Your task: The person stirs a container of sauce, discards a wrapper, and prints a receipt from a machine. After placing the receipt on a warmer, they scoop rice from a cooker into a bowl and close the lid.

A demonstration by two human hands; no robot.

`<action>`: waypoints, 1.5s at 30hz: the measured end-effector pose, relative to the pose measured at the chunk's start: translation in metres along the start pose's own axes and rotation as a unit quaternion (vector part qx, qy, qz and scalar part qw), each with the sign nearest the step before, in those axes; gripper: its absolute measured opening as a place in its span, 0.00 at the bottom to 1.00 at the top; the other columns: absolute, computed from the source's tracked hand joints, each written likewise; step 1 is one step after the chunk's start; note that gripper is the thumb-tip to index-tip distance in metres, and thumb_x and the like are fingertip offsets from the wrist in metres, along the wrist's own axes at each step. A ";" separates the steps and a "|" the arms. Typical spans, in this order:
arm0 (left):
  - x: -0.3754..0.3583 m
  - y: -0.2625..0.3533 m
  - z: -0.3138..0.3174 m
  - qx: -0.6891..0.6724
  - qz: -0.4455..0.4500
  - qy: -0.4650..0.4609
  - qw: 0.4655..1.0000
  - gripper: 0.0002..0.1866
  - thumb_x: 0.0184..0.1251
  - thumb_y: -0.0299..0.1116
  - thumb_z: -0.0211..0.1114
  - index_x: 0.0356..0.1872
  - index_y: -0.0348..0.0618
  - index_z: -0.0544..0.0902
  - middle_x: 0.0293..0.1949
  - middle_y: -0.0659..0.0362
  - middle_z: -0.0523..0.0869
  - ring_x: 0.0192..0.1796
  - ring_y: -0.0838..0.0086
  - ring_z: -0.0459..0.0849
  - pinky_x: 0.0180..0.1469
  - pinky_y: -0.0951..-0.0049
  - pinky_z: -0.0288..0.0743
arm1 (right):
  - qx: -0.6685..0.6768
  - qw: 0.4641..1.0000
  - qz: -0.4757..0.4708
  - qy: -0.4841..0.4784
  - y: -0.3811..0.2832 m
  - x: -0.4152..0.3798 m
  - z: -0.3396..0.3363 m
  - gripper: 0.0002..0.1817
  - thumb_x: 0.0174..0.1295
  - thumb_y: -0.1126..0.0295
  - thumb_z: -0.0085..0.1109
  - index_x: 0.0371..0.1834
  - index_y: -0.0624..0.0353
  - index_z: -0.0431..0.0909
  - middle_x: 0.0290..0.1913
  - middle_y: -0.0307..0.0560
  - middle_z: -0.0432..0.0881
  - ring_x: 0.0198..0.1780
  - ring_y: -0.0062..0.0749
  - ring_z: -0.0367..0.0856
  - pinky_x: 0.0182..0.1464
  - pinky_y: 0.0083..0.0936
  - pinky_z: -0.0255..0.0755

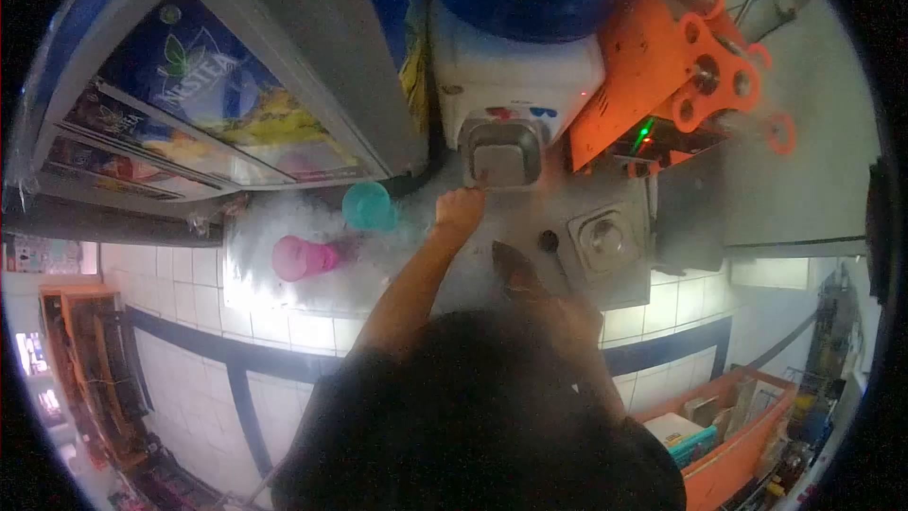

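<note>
My left hand (459, 212) is closed at the near left corner of a square metal pan (506, 180), its fingers on the rim. The pan is under the red and blue taps of a white water dispenser (515, 76). My right hand (566, 320) is low over the counter, blurred and hazy. A dark brown pointed thing (514, 265) sticks out from it toward the pan; its kind is not clear. Left of my left hand are a teal cup (369, 206) and a pink cup (303, 257), which lies tilted or on its side.
A metal lidded container (605, 241) and a small dark round thing (548, 241) are on the steel counter (407, 270) at right. An orange rack-like machine (634, 76) stands behind. A drinks fridge (218, 76) borders the left. An orange crate (738, 464) is at lower right.
</note>
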State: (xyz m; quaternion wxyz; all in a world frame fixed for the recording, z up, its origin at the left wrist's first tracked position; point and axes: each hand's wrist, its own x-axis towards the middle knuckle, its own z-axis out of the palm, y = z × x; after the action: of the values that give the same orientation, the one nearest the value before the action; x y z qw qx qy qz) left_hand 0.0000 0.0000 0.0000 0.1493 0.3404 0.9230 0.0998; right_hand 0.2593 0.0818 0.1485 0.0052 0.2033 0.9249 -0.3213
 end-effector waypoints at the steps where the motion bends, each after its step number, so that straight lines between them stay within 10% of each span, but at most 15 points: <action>1: 0.016 -0.002 0.015 0.025 0.018 -0.002 1.000 0.23 0.68 0.34 0.56 0.64 0.48 0.69 0.35 0.49 0.88 0.38 0.55 0.89 0.39 0.59 0.84 | -0.053 0.999 0.006 0.005 -0.003 0.000 -0.012 0.12 0.60 0.60 0.64 0.39 0.56 0.84 0.31 0.53 0.82 0.33 0.48 0.82 0.37 0.42 0.74; 5: 0.007 0.009 -0.005 0.067 0.036 0.025 0.997 0.12 0.67 0.31 0.56 0.49 0.42 0.81 0.32 0.53 0.88 0.36 0.58 0.89 0.36 0.62 0.83 | 0.019 0.972 -0.091 0.215 0.005 -0.015 -0.032 0.06 0.58 0.69 0.64 0.33 0.59 0.83 0.26 0.51 0.80 0.26 0.44 0.79 0.31 0.35 0.72; 10: -0.041 0.001 0.011 0.098 0.070 0.016 0.993 0.14 0.64 0.28 0.58 0.50 0.43 0.80 0.32 0.55 0.88 0.35 0.60 0.89 0.34 0.63 0.83 | 0.179 0.957 0.028 0.227 -0.004 -0.022 -0.047 0.06 0.59 0.71 0.63 0.27 0.62 0.83 0.22 0.45 0.79 0.24 0.31 0.76 0.29 0.27 0.68; 24: -0.181 -0.033 0.037 0.071 0.048 -0.017 0.996 0.23 0.64 0.30 0.57 0.61 0.44 0.73 0.33 0.57 0.88 0.30 0.62 0.88 0.28 0.61 0.81 | 0.372 0.924 0.084 -0.015 -0.035 -0.026 -0.068 0.08 0.61 0.70 0.65 0.29 0.64 0.84 0.23 0.38 0.80 0.25 0.19 0.74 0.28 0.18 0.66; 30: -0.211 -0.014 -0.034 -0.050 -0.032 -0.071 0.996 0.28 0.66 0.42 0.61 0.66 0.44 0.69 0.47 0.49 0.84 0.48 0.54 0.86 0.48 0.53 0.79 | 0.368 0.910 0.085 -0.172 -0.051 -0.014 -0.068 0.10 0.62 0.67 0.65 0.30 0.64 0.84 0.22 0.39 0.80 0.24 0.19 0.75 0.26 0.20 0.68; 33: -0.216 -0.016 -0.033 -0.385 0.172 0.069 0.904 0.35 0.67 0.53 0.61 0.69 0.43 0.66 0.60 0.45 0.76 0.65 0.53 0.73 0.66 0.52 0.65 | 0.365 0.891 0.119 -0.242 -0.050 -0.010 -0.054 0.10 0.63 0.67 0.65 0.32 0.63 0.84 0.24 0.39 0.81 0.24 0.19 0.75 0.28 0.21 0.69; 35: -0.215 -0.025 0.022 -0.674 0.164 -0.094 0.715 0.42 0.67 0.62 0.58 0.71 0.40 0.64 0.67 0.46 0.69 0.70 0.55 0.64 0.72 0.55 0.55 | 0.413 0.872 0.126 -0.233 -0.054 -0.001 -0.043 0.11 0.65 0.63 0.62 0.34 0.60 0.84 0.25 0.38 0.81 0.23 0.19 0.75 0.28 0.19 0.68; 36: -0.218 -0.022 0.025 -0.675 0.161 -0.092 0.714 0.42 0.67 0.62 0.58 0.71 0.40 0.64 0.67 0.46 0.69 0.70 0.55 0.64 0.72 0.55 0.55 | 0.412 0.871 0.126 -0.236 -0.056 0.007 -0.034 0.11 0.65 0.63 0.62 0.34 0.60 0.84 0.25 0.38 0.81 0.23 0.19 0.75 0.28 0.19 0.68; 41: -0.221 -0.004 0.034 -0.859 -0.097 -0.367 0.344 0.47 0.64 0.68 0.55 0.71 0.37 0.63 0.67 0.48 0.69 0.69 0.55 0.66 0.70 0.55 0.58 | 0.540 0.779 0.270 -0.172 -0.024 0.076 0.037 0.14 0.67 0.58 0.60 0.37 0.59 0.84 0.27 0.37 0.82 0.27 0.20 0.77 0.28 0.20 0.67; 45: -0.227 0.004 0.022 -0.846 -0.112 -0.351 0.386 0.49 0.62 0.69 0.57 0.72 0.37 0.60 0.68 0.47 0.67 0.70 0.54 0.65 0.70 0.53 0.59 | 0.443 0.815 0.316 -0.199 -0.014 0.103 0.069 0.12 0.66 0.61 0.60 0.43 0.58 0.82 0.35 0.38 0.82 0.37 0.24 0.79 0.39 0.21 0.71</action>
State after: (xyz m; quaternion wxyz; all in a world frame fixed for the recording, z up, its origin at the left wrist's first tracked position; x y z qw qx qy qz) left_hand 0.1737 -0.1446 0.0280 0.6807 -0.0629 0.2576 0.6829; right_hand 0.1511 0.0687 0.0876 0.1999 0.3961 0.5466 -0.7102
